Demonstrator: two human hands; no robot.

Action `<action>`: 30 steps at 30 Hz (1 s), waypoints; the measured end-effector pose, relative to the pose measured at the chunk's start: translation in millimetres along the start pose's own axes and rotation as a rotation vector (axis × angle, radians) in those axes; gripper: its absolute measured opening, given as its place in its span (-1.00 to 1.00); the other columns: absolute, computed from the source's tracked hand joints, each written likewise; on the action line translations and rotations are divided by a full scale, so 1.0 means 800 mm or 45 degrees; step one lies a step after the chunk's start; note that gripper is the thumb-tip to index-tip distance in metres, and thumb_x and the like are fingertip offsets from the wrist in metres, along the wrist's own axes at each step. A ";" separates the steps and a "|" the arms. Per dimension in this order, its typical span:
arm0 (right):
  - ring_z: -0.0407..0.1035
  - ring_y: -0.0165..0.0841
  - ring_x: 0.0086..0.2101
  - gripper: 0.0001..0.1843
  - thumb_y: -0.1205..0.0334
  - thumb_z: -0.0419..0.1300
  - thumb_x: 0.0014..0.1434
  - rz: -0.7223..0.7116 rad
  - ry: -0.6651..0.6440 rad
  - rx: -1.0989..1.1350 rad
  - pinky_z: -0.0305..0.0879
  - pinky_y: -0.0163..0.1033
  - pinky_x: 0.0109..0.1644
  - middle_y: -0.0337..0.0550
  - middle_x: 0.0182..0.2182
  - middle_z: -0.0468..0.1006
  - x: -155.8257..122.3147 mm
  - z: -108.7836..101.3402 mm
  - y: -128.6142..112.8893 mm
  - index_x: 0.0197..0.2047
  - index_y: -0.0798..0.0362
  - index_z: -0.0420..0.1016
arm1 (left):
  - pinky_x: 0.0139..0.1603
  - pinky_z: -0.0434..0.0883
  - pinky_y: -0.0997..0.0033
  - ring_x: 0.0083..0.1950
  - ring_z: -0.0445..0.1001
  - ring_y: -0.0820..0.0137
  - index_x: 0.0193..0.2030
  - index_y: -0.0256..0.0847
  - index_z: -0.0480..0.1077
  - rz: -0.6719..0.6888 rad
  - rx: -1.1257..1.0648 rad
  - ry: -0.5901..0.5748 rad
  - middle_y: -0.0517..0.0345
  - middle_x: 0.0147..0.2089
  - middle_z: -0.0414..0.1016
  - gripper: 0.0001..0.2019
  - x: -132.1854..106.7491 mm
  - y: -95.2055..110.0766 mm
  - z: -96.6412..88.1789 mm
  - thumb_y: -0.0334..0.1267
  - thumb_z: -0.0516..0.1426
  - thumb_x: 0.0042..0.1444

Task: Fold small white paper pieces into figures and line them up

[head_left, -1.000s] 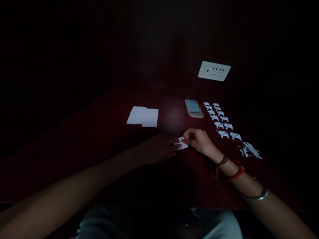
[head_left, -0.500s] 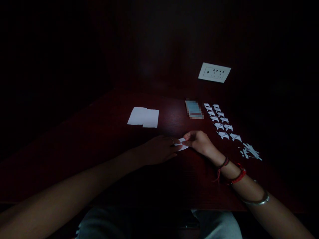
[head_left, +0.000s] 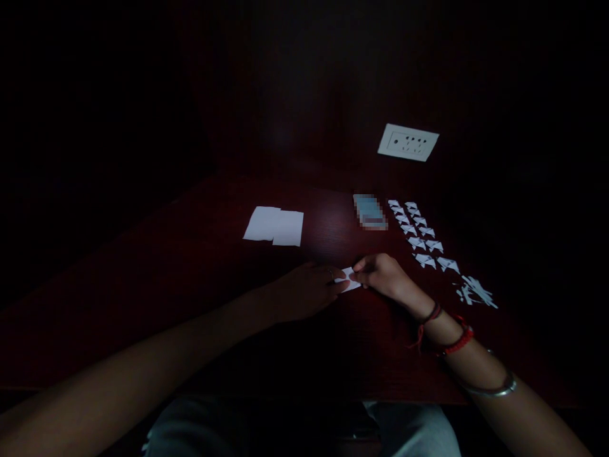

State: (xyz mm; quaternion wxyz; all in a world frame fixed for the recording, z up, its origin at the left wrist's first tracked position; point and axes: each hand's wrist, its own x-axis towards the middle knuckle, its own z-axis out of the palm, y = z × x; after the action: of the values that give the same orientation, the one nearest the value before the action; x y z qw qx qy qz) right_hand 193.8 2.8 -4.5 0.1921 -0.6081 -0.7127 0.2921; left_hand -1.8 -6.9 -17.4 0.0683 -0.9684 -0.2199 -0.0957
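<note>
A small piece of white paper [head_left: 353, 285] lies on the dark red table between my two hands. My left hand [head_left: 307, 291], with a ring on one finger, grips its left side with thumb and fingertips. On the other side, the thumb and index finger of my right hand [head_left: 384, 275] are closed on the paper's right edge. The fingertips cover much of it, so its folds are hard to make out. Beyond my left hand, white paper sheets [head_left: 275, 226] lie flat, partly overlapping or side by side.
A blurred phone-like rectangle [head_left: 370, 211] lies at the back. To its right, several small folded white paper pieces [head_left: 425, 261] stand in two rows, with a heap of thin paper strips [head_left: 476, 292] nearer me. A socket panel [head_left: 408, 142] is on the dark wall.
Both hands and the small paper have shifted very slightly down in the picture. The fingers have adjusted a little on the paper, and the hold is otherwise the same.
</note>
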 end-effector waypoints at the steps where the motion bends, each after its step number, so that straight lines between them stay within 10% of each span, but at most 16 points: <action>1: 0.23 -0.51 -0.63 -0.85 0.24 0.13 -0.14 -0.006 -0.006 0.021 0.13 -0.38 -0.50 -0.28 -0.68 0.37 0.001 0.001 0.002 -0.45 0.12 0.42 | -0.13 0.19 0.34 0.05 0.18 0.31 0.08 -0.17 0.07 0.003 -0.001 0.004 0.06 0.09 0.16 -0.66 0.000 0.000 0.000 -0.31 -0.10 0.14; 11: 0.21 -0.51 -0.59 -0.89 0.30 0.14 -0.16 0.000 -0.111 0.456 0.16 -0.38 -0.48 -0.23 -0.60 0.41 0.001 0.001 -0.003 -0.49 0.17 0.40 | -0.13 0.20 0.31 0.04 0.19 0.29 0.07 -0.17 0.09 -0.009 -0.018 -0.021 0.04 0.08 0.19 -0.67 0.000 0.001 -0.002 -0.31 -0.11 0.15; 30: 0.22 -0.51 -0.51 -0.88 0.26 0.10 -0.05 -0.296 -0.178 0.282 0.16 -0.37 -0.41 -0.26 -0.55 0.36 0.011 -0.003 0.009 -0.46 0.14 0.37 | -0.17 0.21 0.33 0.03 0.21 0.30 0.08 -0.15 0.08 -0.007 0.018 0.007 0.05 0.09 0.17 -0.66 -0.001 0.000 0.003 -0.28 -0.11 0.15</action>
State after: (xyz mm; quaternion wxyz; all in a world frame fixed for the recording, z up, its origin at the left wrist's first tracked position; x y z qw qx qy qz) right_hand 198.9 12.4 -8.2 0.2403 -0.4750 -0.7534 0.3860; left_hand -2.1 -6.5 -19.7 0.0754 -0.9670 -0.2231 -0.0971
